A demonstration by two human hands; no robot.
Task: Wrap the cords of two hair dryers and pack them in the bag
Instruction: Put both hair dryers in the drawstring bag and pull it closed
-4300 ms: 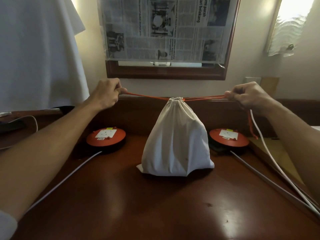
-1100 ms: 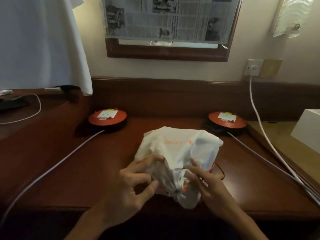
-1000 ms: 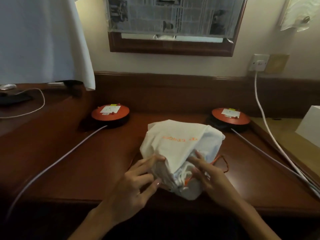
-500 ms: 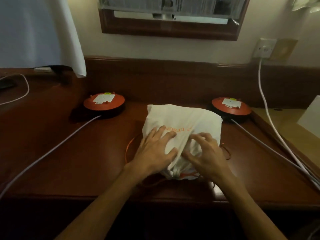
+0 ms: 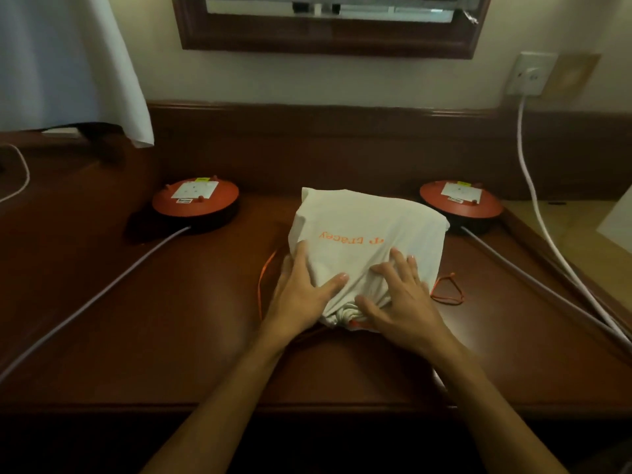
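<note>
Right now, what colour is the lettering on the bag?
Orange, on the white bag; head view.

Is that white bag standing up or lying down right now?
Lying down. The white bag rests flat on the desk, its cinched mouth toward the person, both hands pressing on it.

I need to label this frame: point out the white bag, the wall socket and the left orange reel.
white bag (image 5: pixel 369 227): head view, on the printed upper cloth.
wall socket (image 5: pixel 528 75): head view, on its white plate.
left orange reel (image 5: pixel 195 200): head view, on its flat top.
</note>
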